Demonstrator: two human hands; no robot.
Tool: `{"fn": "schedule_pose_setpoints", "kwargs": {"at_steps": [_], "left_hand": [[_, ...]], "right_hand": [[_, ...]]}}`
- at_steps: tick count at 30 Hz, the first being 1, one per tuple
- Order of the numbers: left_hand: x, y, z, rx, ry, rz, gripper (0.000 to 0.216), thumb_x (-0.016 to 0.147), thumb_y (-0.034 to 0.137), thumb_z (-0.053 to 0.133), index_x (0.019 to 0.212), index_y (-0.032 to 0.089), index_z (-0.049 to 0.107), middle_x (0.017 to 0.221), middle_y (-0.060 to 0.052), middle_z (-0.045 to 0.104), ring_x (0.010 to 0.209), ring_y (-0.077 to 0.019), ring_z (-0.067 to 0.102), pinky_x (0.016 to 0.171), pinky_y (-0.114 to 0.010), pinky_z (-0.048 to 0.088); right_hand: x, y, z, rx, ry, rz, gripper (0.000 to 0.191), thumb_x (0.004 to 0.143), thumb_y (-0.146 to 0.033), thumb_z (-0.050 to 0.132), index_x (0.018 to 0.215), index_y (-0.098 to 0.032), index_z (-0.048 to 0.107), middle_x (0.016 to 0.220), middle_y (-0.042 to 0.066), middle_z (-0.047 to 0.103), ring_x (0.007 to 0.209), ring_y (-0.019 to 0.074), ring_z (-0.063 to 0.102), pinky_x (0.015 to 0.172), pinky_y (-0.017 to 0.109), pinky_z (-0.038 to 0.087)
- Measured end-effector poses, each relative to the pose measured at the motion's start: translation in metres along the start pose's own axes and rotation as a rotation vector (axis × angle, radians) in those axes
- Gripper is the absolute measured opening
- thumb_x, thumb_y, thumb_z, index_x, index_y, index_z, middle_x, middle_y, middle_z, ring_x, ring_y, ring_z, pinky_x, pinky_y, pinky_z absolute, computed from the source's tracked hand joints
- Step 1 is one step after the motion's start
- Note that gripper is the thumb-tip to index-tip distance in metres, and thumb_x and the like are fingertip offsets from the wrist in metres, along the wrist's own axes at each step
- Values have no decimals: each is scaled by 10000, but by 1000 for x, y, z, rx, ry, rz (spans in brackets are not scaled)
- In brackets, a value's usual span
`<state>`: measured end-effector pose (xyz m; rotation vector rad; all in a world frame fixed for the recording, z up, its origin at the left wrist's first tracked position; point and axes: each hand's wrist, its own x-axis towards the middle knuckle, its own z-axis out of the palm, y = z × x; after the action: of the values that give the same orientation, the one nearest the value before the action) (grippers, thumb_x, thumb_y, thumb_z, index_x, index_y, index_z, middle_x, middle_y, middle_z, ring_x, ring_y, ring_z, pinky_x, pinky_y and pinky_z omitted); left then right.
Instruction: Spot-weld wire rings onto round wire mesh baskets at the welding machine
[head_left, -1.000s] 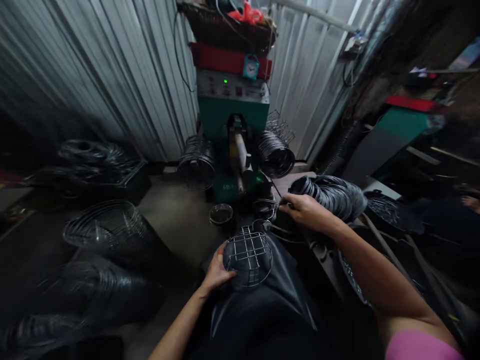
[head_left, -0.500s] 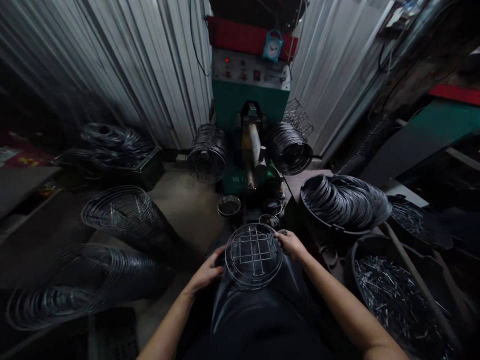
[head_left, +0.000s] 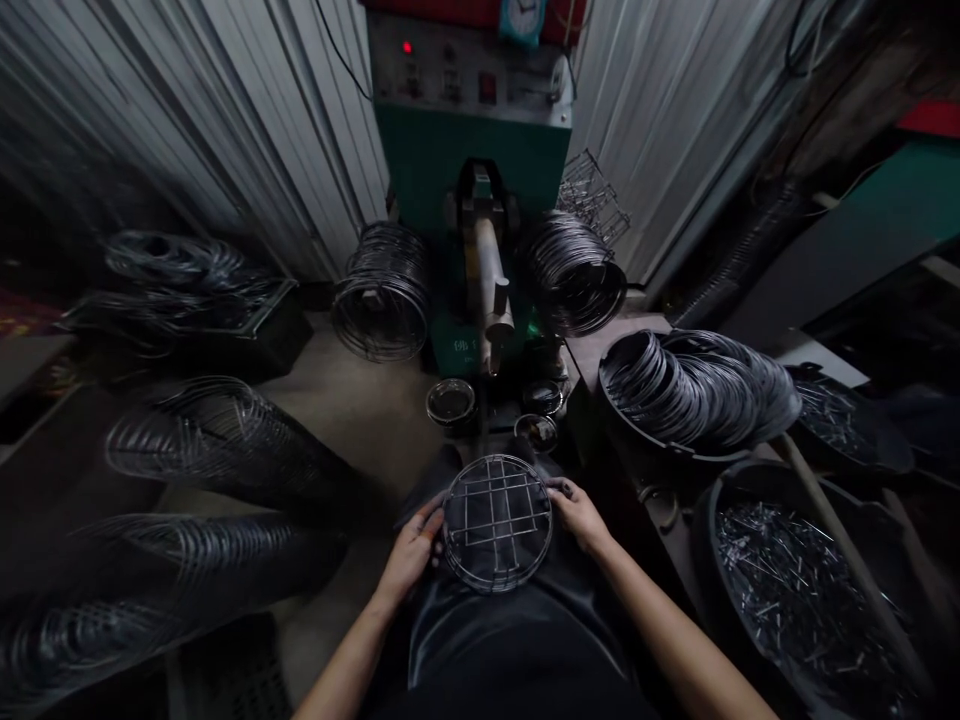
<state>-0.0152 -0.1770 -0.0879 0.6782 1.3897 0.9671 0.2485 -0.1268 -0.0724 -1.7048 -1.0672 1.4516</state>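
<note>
A round wire basket frame (head_left: pixel 497 522) with a grid top and a ring round its rim rests on my lap, over a dark apron (head_left: pixel 517 640). My left hand (head_left: pixel 411 548) grips its left side, fingers curled against the wires. On the right side, my right hand (head_left: pixel 578 512) holds the rim with its fingers closed on the wire. Straight ahead stands a green machine (head_left: pixel 471 150) whose metal horn (head_left: pixel 489 285) points toward me.
Bundles of wire rings hang at both sides of the machine (head_left: pixel 382 290) (head_left: pixel 574 270). A black tub of wire rings (head_left: pixel 694 390) and a tub of short wire pieces (head_left: pixel 795 580) stand at my right. Stacked wire frames (head_left: pixel 217 440) lie on the floor at left. Small tins (head_left: pixel 451 402) sit ahead.
My right hand came back from the ring tub to the frame's right rim, and a ring now sits round the frame. The frame settled lower on my lap; the view tipped down.
</note>
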Motion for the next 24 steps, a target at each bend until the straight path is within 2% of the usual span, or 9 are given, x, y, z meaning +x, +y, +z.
{"fn": "schedule_pose_setpoints", "kwargs": {"at_steps": [3,6,10,14,17,18,20,22,24], "left_hand": [[0,2,1,58,-6,22,705,671,539,669,1244,153,527,568,62,450,447,-79,412,375,-171,329],[2,1,3,-13,-12,-15,740,661,552,678,1264,157,511,567,62,461,442,-78,405,376,-172,305],[6,-4,4,-147,15,-108,800,617,548,715,1280,164,486,620,43,529,439,-68,404,372,-161,255],[9,-7,-1,39,-1,-37,785,636,559,689,1285,165,493,646,22,578,467,-90,444,396,-177,312],[13,-7,-6,238,-14,66,691,687,576,618,1249,180,542,867,-52,666,756,-196,607,612,-269,488],[15,-8,-7,286,-16,118,670,695,581,598,1231,181,560,982,-72,666,915,-238,604,746,-322,501],[19,-11,-8,378,-22,215,645,714,585,555,1215,180,576,1154,-84,622,1149,-278,505,960,-391,416],[22,-13,-10,488,-32,267,616,756,557,498,1242,183,557,1178,-83,609,1197,-270,470,1033,-401,346],[23,-15,-15,627,-42,292,581,800,496,447,1292,193,512,1139,-87,613,1141,-254,513,1029,-402,347]], "right_hand": [[2,-1,-2,29,1,-144,297,701,-386,600,912,-185,655,811,30,684,766,172,622,699,272,489],[7,-3,-3,11,-1,-206,310,715,-383,600,933,-177,678,958,67,706,938,214,626,890,347,459],[12,-2,-1,-62,-36,-188,301,725,-369,600,942,-186,698,1000,73,714,993,244,626,955,410,433],[12,2,-2,-109,-91,-223,295,744,-314,573,983,-198,700,1042,60,708,1053,239,612,993,411,413],[12,5,-3,-161,-99,-249,316,757,-272,548,1028,-191,690,1080,62,697,1071,233,609,1004,411,404],[13,6,-4,-184,-99,-257,326,761,-261,541,1044,-188,685,1091,64,693,1076,233,607,1003,411,406],[14,8,-4,-234,-98,-267,342,765,-241,537,1072,-182,676,1111,68,685,1087,237,603,995,409,414],[14,8,-6,-276,-97,-274,353,767,-228,541,1093,-182,668,1132,67,675,1095,242,600,988,410,420],[13,7,-8,-303,-105,-264,354,764,-227,561,1100,-194,666,1132,56,676,1096,246,601,992,415,417]]}}
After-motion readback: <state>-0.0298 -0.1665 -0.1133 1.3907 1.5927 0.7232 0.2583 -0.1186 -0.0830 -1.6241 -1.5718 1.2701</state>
